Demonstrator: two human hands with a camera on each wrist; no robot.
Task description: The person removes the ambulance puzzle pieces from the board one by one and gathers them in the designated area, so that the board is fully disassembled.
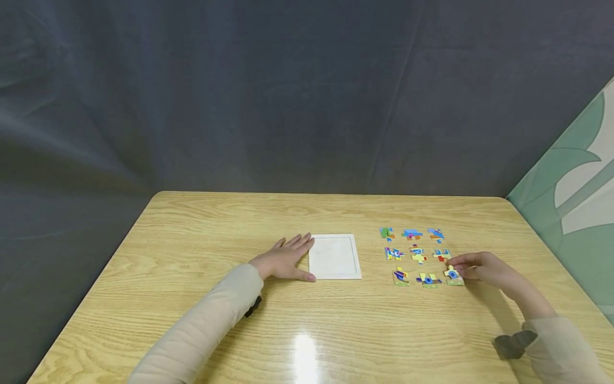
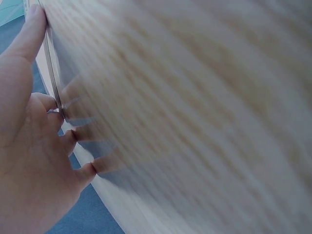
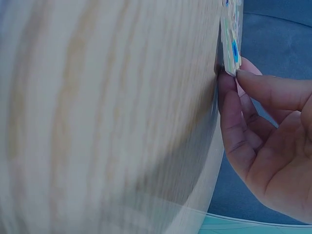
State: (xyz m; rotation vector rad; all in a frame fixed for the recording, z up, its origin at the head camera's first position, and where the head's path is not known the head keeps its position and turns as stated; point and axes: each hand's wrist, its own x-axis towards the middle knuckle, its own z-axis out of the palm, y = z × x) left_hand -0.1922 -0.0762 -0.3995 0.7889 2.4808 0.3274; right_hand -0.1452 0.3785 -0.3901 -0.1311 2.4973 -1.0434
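Observation:
My left hand (image 1: 288, 260) lies with fingers spread at the left edge of a square white puzzle tray (image 1: 334, 257). Its thumb and fingertips touch the tray's border, as the left wrist view also shows from low down. At the right, my right hand (image 1: 484, 268) pinches a jigsaw piece (image 1: 452, 274) with a blue round patch, at the near right corner of a grid of pieces. In the right wrist view, thumb and fingers (image 3: 265, 90) meet at that piece's (image 3: 230, 53) corner, which looks slightly raised from the tabletop.
Other colourful jigsaw pieces, among them a centre piece (image 1: 418, 258) and a near left piece (image 1: 400, 276), lie in rows right of the tray. The wooden table (image 1: 230, 224) ends at a dark curtain (image 1: 307, 106) behind. A green and white patterned panel (image 1: 575, 176) borders the right side.

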